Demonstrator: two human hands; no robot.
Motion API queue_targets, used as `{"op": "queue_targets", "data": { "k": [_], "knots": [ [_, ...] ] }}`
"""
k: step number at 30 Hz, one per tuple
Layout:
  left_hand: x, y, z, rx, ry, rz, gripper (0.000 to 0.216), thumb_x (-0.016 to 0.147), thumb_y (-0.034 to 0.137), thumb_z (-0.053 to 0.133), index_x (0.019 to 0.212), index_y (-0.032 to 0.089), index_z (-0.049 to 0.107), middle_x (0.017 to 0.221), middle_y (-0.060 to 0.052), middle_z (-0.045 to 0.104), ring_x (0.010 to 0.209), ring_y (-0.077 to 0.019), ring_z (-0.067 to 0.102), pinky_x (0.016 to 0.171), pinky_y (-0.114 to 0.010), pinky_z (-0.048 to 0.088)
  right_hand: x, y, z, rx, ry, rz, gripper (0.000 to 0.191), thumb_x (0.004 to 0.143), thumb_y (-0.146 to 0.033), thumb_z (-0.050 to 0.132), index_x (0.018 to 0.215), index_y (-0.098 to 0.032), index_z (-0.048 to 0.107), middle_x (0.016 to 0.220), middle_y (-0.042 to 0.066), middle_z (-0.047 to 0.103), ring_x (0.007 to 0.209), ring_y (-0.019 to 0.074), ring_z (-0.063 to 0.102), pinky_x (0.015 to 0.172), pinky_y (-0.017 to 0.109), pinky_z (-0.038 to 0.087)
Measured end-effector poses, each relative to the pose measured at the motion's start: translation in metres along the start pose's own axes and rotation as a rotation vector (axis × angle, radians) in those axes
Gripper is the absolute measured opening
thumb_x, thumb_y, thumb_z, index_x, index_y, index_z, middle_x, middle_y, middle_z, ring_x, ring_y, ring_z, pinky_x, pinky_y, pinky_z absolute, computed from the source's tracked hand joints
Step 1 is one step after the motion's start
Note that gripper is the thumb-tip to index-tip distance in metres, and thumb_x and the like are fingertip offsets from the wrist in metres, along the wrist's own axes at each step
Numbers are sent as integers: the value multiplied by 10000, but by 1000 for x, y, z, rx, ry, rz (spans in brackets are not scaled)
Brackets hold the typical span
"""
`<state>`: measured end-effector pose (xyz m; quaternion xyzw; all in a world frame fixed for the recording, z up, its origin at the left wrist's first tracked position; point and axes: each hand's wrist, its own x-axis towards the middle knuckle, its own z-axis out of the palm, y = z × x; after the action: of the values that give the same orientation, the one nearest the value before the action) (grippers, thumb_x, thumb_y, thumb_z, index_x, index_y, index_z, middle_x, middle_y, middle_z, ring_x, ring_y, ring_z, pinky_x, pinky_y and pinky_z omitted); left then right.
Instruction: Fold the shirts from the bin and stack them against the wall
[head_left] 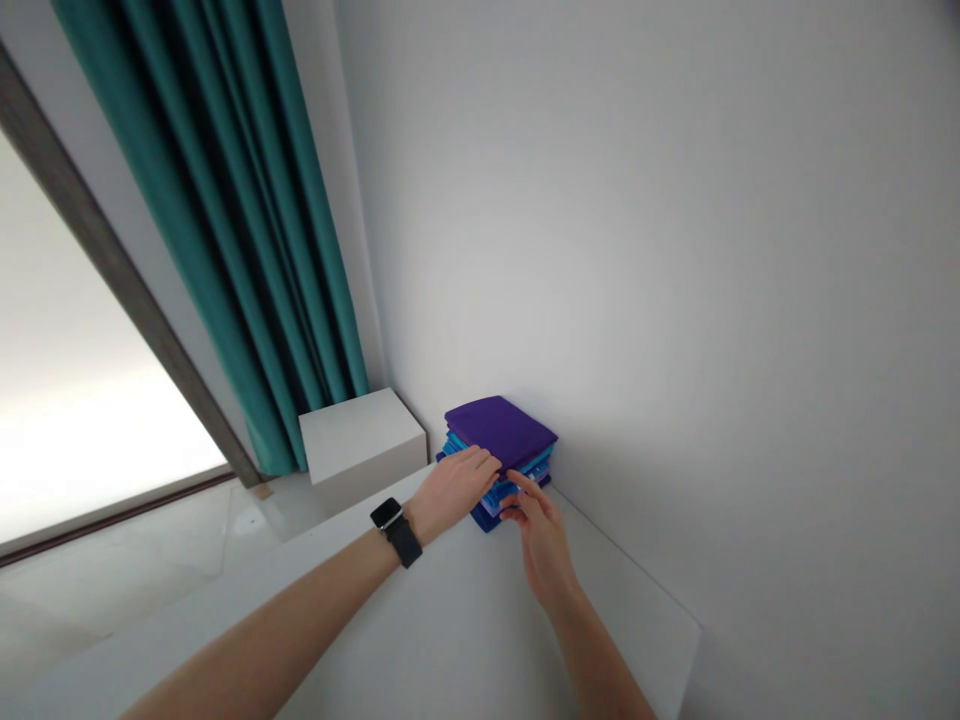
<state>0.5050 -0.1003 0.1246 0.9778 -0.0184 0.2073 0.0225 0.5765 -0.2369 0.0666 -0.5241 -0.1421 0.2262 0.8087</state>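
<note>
A stack of folded cloths (538, 464) in blues and purple rests on the white surface, against the wall. On top lies a folded purple cloth (501, 432), flat, with one corner toward me. My left hand (459, 485), with a black watch (396, 530) on the wrist, has its fingers together and bent over the near left edge of that cloth. At the near corner, my right hand (536, 525) touches the stack's side with its index finger stretched out and the other fingers apart and loosely bent. The fingertips of my left hand are partly hidden.
The white surface (442, 620) reaches from the stack toward me. Left of the stack stands a white box-shaped cabinet (367, 440). A green curtain (247, 230) hangs behind it, beside a bright window (90, 370). A plain wall (637, 300) rises behind the stack.
</note>
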Motion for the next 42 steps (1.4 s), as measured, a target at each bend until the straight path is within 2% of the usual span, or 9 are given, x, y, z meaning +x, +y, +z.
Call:
{"op": "queue_targets", "data": {
  "k": [6, 10, 16, 19, 22, 26, 32, 37, 42],
  "knots": [
    [3, 3, 3, -89, 71, -32, 166, 996, 218, 418, 975, 184, 579, 936, -44, 631, 872, -183, 589, 750, -298, 458, 0, -1, 1, 31, -16, 37, 287, 676, -325, 670, 921, -193, 740, 925, 47, 696, 690, 145, 565, 648, 293, 463],
    [1, 7, 3, -3, 49, -6, 111, 967, 237, 479, 950, 188, 577, 909, -50, 608, 887, -209, 564, 775, -337, 440, 0, -2, 2, 67, -14, 61, 284, 654, -286, 676, 914, -186, 728, 845, 33, 689, 669, 144, 572, 633, 287, 458],
    [2, 9, -2, 130, 26, -3, 179, 900, 284, 606, 1045, 208, 535, 1081, -72, 566, 969, -234, 539, 796, -359, 425, 1, -2, 3, 88, -17, 12, 316, 672, -255, 656, 986, -223, 662, 993, 21, 660, 664, 117, 580, 611, 262, 465],
    [4, 7, -1, 143, -2, 7, 112, 919, 263, 582, 1008, 213, 535, 1054, -54, 571, 923, -211, 553, 767, -335, 428, 11, -5, -2, 15, 16, -61, 436, 687, -249, 636, 1122, -262, 598, 1010, 6, 633, 683, 122, 587, 601, 261, 481],
    [4, 3, 0, 145, 9, 4, 65, 953, 265, 524, 989, 214, 538, 1044, -50, 569, 898, -196, 558, 761, -323, 437, 29, -12, -11, -91, 80, -129, 563, 682, -240, 620, 1239, -292, 553, 1141, 17, 601, 737, 125, 591, 593, 250, 491],
    [3, -1, 2, 166, 23, 42, 68, 970, 224, 476, 967, 210, 542, 1026, -57, 567, 872, -191, 560, 743, -320, 447, 51, -22, -21, -133, 130, -139, 607, 652, -243, 601, 1256, -298, 579, 1260, 17, 573, 747, 124, 583, 563, 239, 492],
    [2, -4, 9, 158, 46, 46, 68, 947, 153, 488, 965, 205, 528, 1019, -66, 564, 903, -209, 565, 753, -333, 465, 64, -28, -21, -68, 109, -61, 568, 611, -236, 618, 1178, -260, 647, 971, 3, 670, 708, 143, 585, 533, 244, 490],
    [1, -5, 11, 166, 45, 22, 60, 950, 174, 489, 988, 202, 526, 1021, -63, 572, 901, -205, 565, 775, -330, 471, 74, -31, -17, -12, 79, 6, 542, 600, -206, 613, 1140, -228, 661, 683, -34, 642, 637, 149, 587, 512, 245, 479],
    [0, -2, 12, 171, 54, 29, 93, 953, 188, 469, 995, 196, 551, 1029, -73, 586, 890, -210, 567, 765, -338, 475, 78, -33, -18, -12, 119, 26, 500, 601, -196, 610, 1095, -236, 673, 653, -36, 640, 620, 157, 593, 472, 242, 480]
  ]
}}
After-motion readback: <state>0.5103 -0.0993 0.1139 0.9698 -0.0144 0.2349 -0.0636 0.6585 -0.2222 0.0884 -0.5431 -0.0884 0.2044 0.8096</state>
